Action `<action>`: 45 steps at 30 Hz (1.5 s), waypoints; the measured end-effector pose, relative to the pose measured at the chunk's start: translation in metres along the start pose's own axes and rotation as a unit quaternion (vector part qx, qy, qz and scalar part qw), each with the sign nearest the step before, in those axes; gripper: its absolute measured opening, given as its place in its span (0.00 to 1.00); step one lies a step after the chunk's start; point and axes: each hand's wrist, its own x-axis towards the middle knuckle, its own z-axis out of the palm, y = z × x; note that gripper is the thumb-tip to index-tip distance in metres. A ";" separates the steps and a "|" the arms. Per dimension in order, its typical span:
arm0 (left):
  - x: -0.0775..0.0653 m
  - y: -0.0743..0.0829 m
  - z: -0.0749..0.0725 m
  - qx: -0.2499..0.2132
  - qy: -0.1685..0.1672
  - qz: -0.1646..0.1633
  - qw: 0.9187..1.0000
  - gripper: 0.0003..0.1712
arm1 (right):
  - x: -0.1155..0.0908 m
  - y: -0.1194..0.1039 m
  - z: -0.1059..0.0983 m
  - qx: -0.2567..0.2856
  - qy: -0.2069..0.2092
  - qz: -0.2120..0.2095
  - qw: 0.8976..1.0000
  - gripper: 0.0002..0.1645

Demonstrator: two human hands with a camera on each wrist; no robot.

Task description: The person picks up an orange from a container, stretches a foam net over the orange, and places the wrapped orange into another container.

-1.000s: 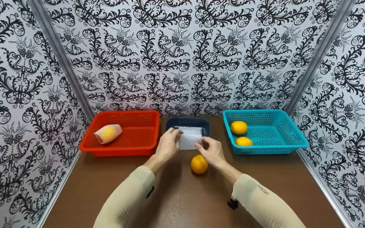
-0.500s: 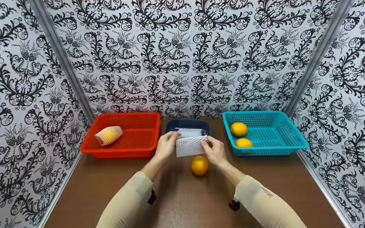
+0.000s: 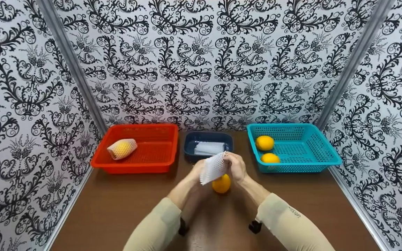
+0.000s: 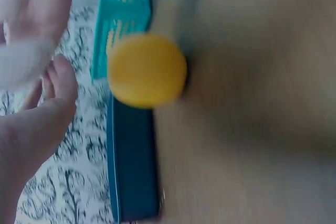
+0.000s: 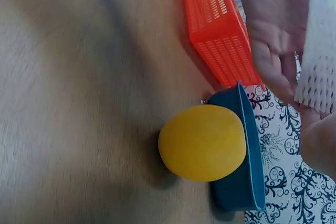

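In the head view my right hand [image 3: 236, 168] pinches the upper corner of a white foam net sleeve [image 3: 213, 168], which hangs tilted and flattened. Behind the sleeve, my left hand [image 3: 197, 169] is partly covered; in the right wrist view its palm [image 5: 275, 35] faces the sleeve with fingers loosely extended. Just below the hands an orange [image 3: 221, 184] stands on the brown table. More white net sleeves [image 3: 208, 148] lie in a dark blue tray [image 3: 189, 153] behind the hands.
At left, a red basket [image 3: 134, 169] holds a net-wrapped yellow fruit [image 3: 122, 149]. The turquoise basket [image 3: 300, 168] on the right contains two oranges, one an orange [image 3: 265, 143] by its back left corner. Patterned walls [image 3: 201, 69] enclose the table [image 3: 117, 209].
The net sleeve has come out of the dark blue tray toward me and turned to a slant. My left hand has shifted right, behind the sleeve; my right hand keeps its corner.
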 end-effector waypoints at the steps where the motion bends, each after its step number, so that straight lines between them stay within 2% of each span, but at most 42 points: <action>1: -0.001 0.000 0.005 -0.004 0.008 0.007 1.000 0.25 | 0.000 0.000 0.001 0.012 -0.002 0.010 1.000 0.20; 3: -0.001 -0.001 0.012 -0.026 0.032 0.016 0.999 0.21 | 0.001 0.001 0.002 0.007 0.000 0.010 1.000 0.20; 5: 0.001 -0.003 0.017 -0.044 0.073 0.020 0.996 0.14 | 0.002 0.003 0.001 -0.005 0.001 0.009 1.000 0.21; 7: 0.002 -0.004 0.020 -0.083 0.096 0.018 0.992 0.09 | 0.004 0.004 0.002 0.003 0.001 0.004 1.000 0.22; 10: 0.004 -0.003 0.022 -0.146 0.117 0.006 0.982 0.13 | 0.007 0.005 0.002 0.013 0.009 0.015 1.000 0.24; 14: 0.008 0.000 0.019 -0.219 0.122 -0.008 0.968 0.16 | 0.010 0.001 0.004 0.054 0.046 0.071 0.995 0.22; 18: 0.010 0.001 0.015 -0.228 0.114 -0.019 0.967 0.18 | 0.014 -0.002 0.001 0.061 0.082 0.134 0.986 0.18; 21: 0.010 -0.002 0.013 -0.224 0.110 -0.030 0.968 0.17 | 0.016 -0.001 -0.004 0.034 0.080 0.159 0.984 0.15; 24: 0.009 -0.007 0.012 -0.196 0.124 -0.048 0.972 0.16 | 0.016 0.004 -0.011 -0.009 0.075 0.157 0.985 0.12; 28: 0.007 -0.019 0.017 -0.105 0.153 -0.085 0.979 0.16 | 0.011 0.015 -0.023 -0.069 0.091 0.142 0.983 0.10; 30: 0.006 -0.025 0.020 -0.062 0.164 -0.099 0.979 0.17 | 0.009 0.021 -0.028 -0.093 0.103 0.140 0.980 0.10; 34: 0.006 -0.037 0.022 -0.008 0.190 -0.106 0.976 0.20 | 0.009 0.033 -0.032 -0.146 0.113 0.128 0.974 0.11; 36: 0.011 -0.046 0.021 0.020 0.204 -0.103 0.973 0.19 | 0.009 0.038 -0.034 -0.178 0.117 0.124 0.969 0.13; 38: 0.024 -0.072 0.013 0.047 0.217 -0.079 0.972 0.17 | 0.009 0.043 -0.036 -0.208 0.121 0.119 0.963 0.15; 43: 0.051 -0.117 0.000 0.108 0.240 -0.059 0.963 0.16 | 0.007 0.055 -0.040 -0.259 0.135 0.114 0.950 0.16; 45: 0.057 -0.122 0.001 0.132 0.251 -0.073 0.956 0.15 | 0.007 0.059 -0.042 -0.269 0.140 0.112 0.946 0.16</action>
